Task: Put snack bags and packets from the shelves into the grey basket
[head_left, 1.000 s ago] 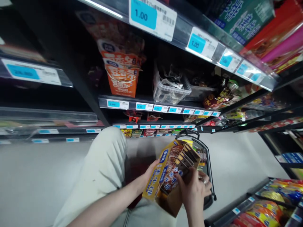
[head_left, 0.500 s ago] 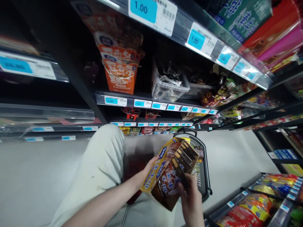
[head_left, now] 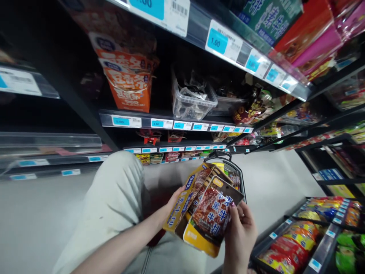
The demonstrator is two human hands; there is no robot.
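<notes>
My left hand [head_left: 174, 200] grips a yellow-brown cardboard display box [head_left: 179, 208] by its far left side, the fingers partly hidden behind it. Inside the box stand several dark snack packets, their top edges showing. A flat snack packet [head_left: 212, 217] with a meat picture, blue-and-white lettering and a yellow bottom edge is pinched at its right edge by my right hand [head_left: 241, 226]. It lies tilted in front of the box opening and covers part of it. Both are held above my lap.
A dark shopping basket [head_left: 242, 179] with packets in it stands on the floor beyond the box. Ahead are shelves with price tags, an orange snack bag [head_left: 129, 89] and a clear plastic tub [head_left: 194, 101]. A low rack of bagged snacks [head_left: 291, 243] is at right.
My right hand has drawn one packet out of the box and moved right with it, turning its front toward me. The view has shifted slightly right.
</notes>
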